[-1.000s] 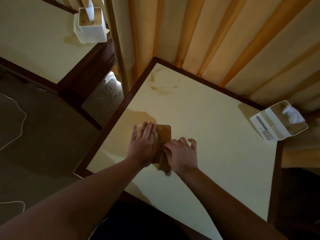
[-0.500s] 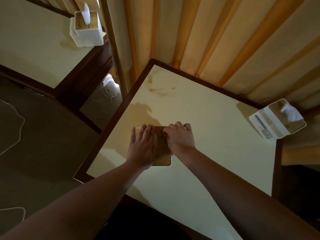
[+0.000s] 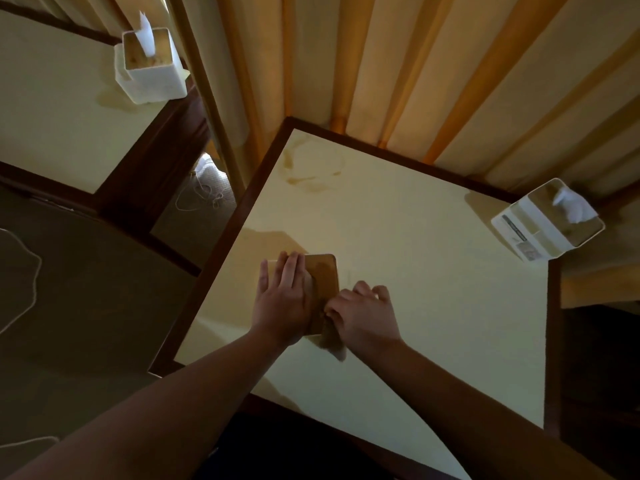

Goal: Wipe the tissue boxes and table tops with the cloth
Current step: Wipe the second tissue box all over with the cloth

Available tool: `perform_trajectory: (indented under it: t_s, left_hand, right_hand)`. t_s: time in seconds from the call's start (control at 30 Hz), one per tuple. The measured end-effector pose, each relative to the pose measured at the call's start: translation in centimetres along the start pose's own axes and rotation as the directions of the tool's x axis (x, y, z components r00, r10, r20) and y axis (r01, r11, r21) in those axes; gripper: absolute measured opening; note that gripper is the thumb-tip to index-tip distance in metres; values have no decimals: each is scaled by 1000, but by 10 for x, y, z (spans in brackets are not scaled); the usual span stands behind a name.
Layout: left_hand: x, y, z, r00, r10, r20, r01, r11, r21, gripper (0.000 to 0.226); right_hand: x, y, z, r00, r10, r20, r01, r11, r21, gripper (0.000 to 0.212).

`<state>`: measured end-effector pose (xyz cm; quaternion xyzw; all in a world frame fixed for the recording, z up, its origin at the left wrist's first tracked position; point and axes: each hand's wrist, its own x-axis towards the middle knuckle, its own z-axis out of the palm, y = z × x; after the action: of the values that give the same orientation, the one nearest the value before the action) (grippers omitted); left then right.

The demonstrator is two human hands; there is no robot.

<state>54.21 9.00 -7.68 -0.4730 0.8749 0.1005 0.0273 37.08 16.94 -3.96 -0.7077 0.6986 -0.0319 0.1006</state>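
A tissue sticks out of each white tissue box (image 3: 547, 225), (image 3: 150, 69). My left hand (image 3: 284, 301) lies flat on a brown square pad (image 3: 323, 278) near the counter (image 3: 433, 306) left edge; my right hand (image 3: 363, 315) pinches the cloth (image 3: 332, 342), mostly hidden, blurred.

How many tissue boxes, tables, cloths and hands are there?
White plastic tissue boxes: 2
Cream-topped tables with dark wooden edges: 2
Brown folded cloth: 1
Hands: 2, left hand, right hand
Total: 7
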Motion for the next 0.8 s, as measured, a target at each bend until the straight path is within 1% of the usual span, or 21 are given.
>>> perform_trajectory:
  t_s: [0.03, 0.13, 0.2, 0.27, 0.33, 0.37, 0.4, 0.47, 0.53, 0.57, 0.6, 0.67, 0.7, 0.8]
  left_hand:
    - [0, 1, -1, 1000, 4, 12, -5, 1000, 15, 87]
    - [-1, 2, -2, 1000, -3, 4, 3, 1000, -2, 76]
    - [0, 1, -4, 1000, -1, -1, 1, 1000, -10, 72]
    - [0, 1, -3, 999, 43, -32, -42, 999, 13, 69]
    - [1, -1, -2, 993, 92, -75, -92, 996, 2, 68]
    - [3, -3, -2, 990, 108, -86, -109, 994, 0, 70]
    - [4, -7, -1, 988, 126, -87, -126, 992, 5, 70]
    - [6, -19, -1, 980, 183, -74, -183, 983, 7, 71]
    - [13, -35, -3, 954, 298, -41, -299, 954, -8, 69]
    - [18, -42, -6, 926, 377, -23, -377, 926, -17, 68]
    - [24, -49, -9, 885, 466, -10, -466, 885, -16, 68]
    - [39, -58, -16, 764, 645, 25, -646, 763, 24, 71]
    - [46, -61, -19, 700, 712, 51, -714, 699, 40, 74]
    - [65, -66, -27, 526, 832, 175, -849, 527, 47, 85]
  right_hand:
    - [8, 1, 1, 999, 29, -16, -29, 1000, 0, 14]
    - [41, 5, 0, 992, 94, -88, -92, 995, 32, 7]
    - [62, 8, -4, 985, 128, -111, -123, 991, 50, 8]
    - [78, 12, -12, 987, 149, -64, -145, 988, 59, 13]
    - [88, 16, -17, 984, 175, 21, -177, 981, 76, 29]
    - [91, 17, -20, 980, 185, 68, -191, 977, 96, 39]
    - [92, 18, -21, 975, 190, 115, -204, 971, 122, 45]
    - [88, 18, -22, 965, 198, 175, -226, 961, 158, 39]
    - [75, 14, -23, 948, 254, 191, -281, 951, 132, 32]
    - [66, 11, -24, 936, 297, 191, -320, 941, 105, 31]
    - [56, 7, -25, 919, 345, 189, -365, 927, 86, 29]
    - [36, -2, -26, 873, 444, 201, -464, 883, 66, 28]
    - [26, -7, -26, 847, 485, 216, -508, 859, 63, 28]
    - [2, -25, -20, 789, 570, 231, -596, 801, 59, 29]
